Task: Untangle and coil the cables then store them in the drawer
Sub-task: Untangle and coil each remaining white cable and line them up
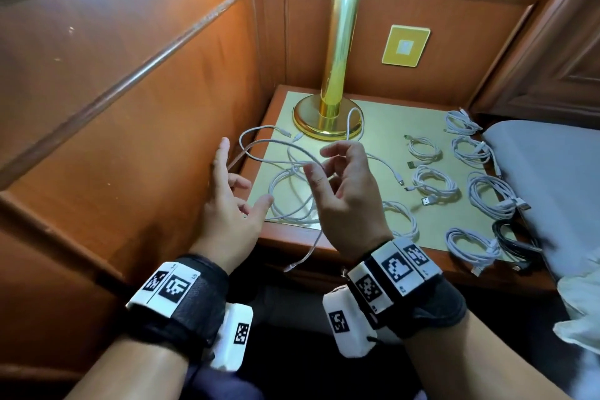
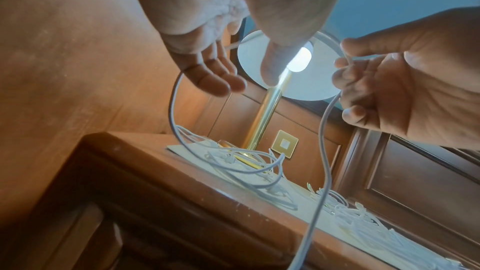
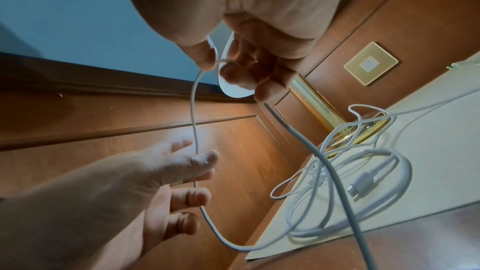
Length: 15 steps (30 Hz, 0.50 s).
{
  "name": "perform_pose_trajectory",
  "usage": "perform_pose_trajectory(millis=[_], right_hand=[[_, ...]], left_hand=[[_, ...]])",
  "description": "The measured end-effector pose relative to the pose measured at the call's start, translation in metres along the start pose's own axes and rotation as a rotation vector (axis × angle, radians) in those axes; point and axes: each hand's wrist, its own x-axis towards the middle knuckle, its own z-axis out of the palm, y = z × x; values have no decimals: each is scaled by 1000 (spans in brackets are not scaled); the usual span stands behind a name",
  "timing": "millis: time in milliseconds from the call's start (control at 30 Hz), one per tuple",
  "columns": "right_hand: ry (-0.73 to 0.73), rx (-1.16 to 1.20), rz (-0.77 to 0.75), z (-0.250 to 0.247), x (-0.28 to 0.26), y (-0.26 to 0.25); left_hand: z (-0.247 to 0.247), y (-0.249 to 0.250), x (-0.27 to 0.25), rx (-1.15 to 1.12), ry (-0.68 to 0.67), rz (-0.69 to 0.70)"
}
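1. Left hand point(image 1: 227, 204) hangs beside the bench point(image 1: 383, 127), fingers point(image 3: 192, 194) spread loose, gripping nothing.
2. Right hand point(image 1: 347, 191) pinches a white cable point(image 3: 193, 114) above the bench's tangle.
3. Coiled cables point(image 1: 435, 183) lie rightward.

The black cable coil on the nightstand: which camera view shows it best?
The head view. There the black cable coil lies in plain sight at the nightstand's front right corner, beside the white coils. Neither wrist view shows it: both look at the hands and the loose white cable.
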Motion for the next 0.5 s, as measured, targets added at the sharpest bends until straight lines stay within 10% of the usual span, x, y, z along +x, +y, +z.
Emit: perform_pose_trajectory(millis=[167,400,500], right_hand=[[-21,44,-62,-11,-3,-6],[126,195,85,-44,6,-7],[-146,-72,220,-52,9,4]], left_hand=[[-5,-4,4,80,84,72],[-16,-27,13,253,-55,-235],[-10,-17,11,-85,-47,-281]])
